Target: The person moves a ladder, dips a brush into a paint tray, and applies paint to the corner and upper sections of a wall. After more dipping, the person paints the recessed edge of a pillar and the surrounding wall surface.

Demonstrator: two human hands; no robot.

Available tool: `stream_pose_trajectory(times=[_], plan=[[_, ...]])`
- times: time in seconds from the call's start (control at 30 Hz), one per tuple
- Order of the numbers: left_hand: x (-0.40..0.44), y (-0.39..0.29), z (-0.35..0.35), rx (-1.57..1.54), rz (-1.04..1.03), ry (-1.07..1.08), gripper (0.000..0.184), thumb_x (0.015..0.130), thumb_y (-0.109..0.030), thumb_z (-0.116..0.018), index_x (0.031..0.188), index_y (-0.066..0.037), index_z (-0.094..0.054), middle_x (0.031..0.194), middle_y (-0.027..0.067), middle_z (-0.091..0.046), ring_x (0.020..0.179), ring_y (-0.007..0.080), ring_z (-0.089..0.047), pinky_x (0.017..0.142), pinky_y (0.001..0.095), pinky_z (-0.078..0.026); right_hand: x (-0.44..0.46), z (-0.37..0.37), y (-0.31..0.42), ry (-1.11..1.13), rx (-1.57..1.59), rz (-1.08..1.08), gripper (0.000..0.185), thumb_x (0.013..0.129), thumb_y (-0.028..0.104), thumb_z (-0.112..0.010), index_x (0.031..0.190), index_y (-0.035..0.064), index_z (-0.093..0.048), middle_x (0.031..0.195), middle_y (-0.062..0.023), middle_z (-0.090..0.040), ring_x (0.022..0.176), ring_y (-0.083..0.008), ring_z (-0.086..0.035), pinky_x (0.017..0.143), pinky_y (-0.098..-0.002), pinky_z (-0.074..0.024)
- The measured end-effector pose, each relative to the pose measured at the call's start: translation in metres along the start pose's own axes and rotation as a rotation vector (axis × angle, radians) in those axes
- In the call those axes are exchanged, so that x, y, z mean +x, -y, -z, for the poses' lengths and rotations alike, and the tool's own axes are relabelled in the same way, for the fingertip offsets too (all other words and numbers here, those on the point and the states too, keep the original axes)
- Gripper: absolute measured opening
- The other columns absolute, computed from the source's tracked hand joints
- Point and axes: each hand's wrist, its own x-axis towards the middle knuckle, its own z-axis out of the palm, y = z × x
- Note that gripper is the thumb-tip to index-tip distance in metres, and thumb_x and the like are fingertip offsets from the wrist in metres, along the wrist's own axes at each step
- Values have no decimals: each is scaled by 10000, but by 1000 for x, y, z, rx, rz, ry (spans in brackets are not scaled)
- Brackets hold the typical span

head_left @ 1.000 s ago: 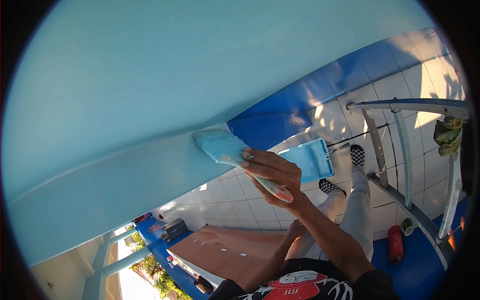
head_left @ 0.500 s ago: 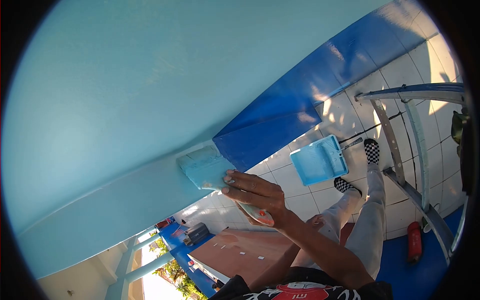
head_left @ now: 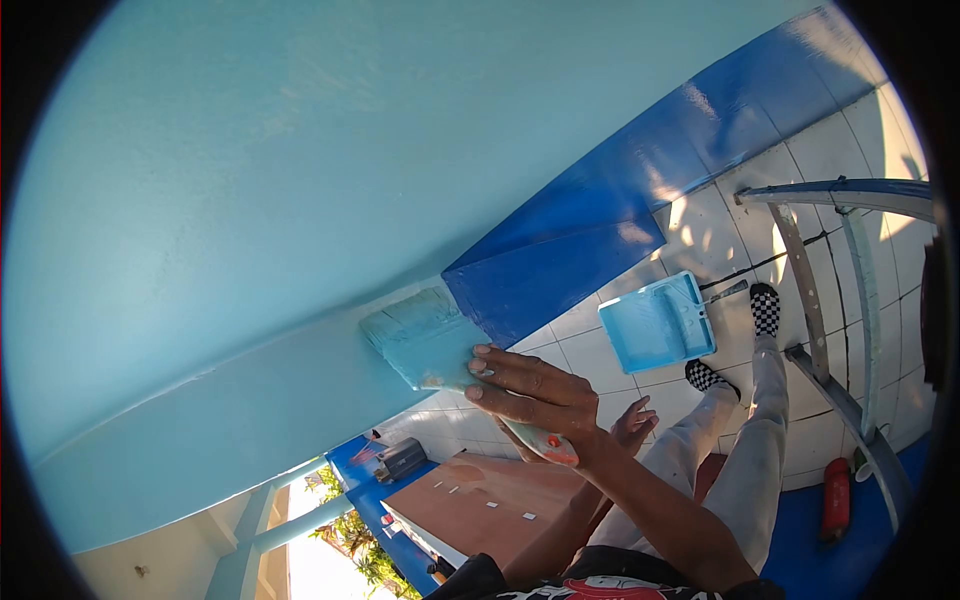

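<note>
A wide, paint-covered brush (head_left: 415,335) lies with its bristles against the light blue band of the wall (head_left: 250,385), beside the corner where dark blue paint (head_left: 560,275) begins. My right hand (head_left: 535,395) is closed round its handle, whose speckled end shows below the palm. Lower and further back, my left hand (head_left: 632,425) is held near my leg with its fingers apart, and nothing is visible in it. On the tiled floor, beside my checkered shoes (head_left: 765,310), sits a light blue paint tray (head_left: 657,322) with a tool handle (head_left: 725,291) at its edge.
A metal ladder (head_left: 865,310) stands at the right. Near its foot are a red cylindrical object (head_left: 836,500) and a green-and-white cup (head_left: 862,465). Below the wall are a brown-topped surface (head_left: 475,500) and a dark grey box (head_left: 402,459). Pillars and plants show at lower left.
The brush has moved slightly down along the wall band toward the lower left. My left hand has come into clearer view with spread fingers. The view has shifted, moving the tray rightward in the picture.
</note>
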Motion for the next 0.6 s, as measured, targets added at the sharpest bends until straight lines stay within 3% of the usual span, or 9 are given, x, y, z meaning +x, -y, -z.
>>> stream_pose_trajectory(times=[0.13,0.37,0.5,0.6], plan=[[-2,9,-11,21,-1,47,633,968,-264,-667,1502,-92,-373,1342,219,-589,1202,288,-590,971,404,-501,-1,0,-6,11,-32,-4,458,751,118,-806,1193,184,-707,1275,-51,-676,1240,-247,-608,1003,-406,-550],[6,-20,-5,69,-33,-7,754,944,-276,-699,1548,-106,-280,1370,255,-553,1217,303,-587,952,416,-522,7,6,-8,23,-27,-14,455,737,118,-809,1177,180,-717,1246,-56,-690,1223,-247,-619,987,-407,-564],[31,-71,22,-229,-262,-266,963,942,-274,-697,1596,-155,0,1526,275,-350,1252,327,-560,954,446,-536,-2,10,-5,6,-23,0,466,728,101,-809,1179,178,-721,1226,-68,-699,1206,-251,-631,983,-413,-566],[32,-124,35,-247,-342,-332,980,961,-253,-667,1589,-184,83,1550,267,-297,1252,336,-559,976,466,-535,4,7,-7,-17,-71,11,488,718,85,-810,1191,161,-715,1224,-79,-699,1202,-251,-634,975,-412,-571]])
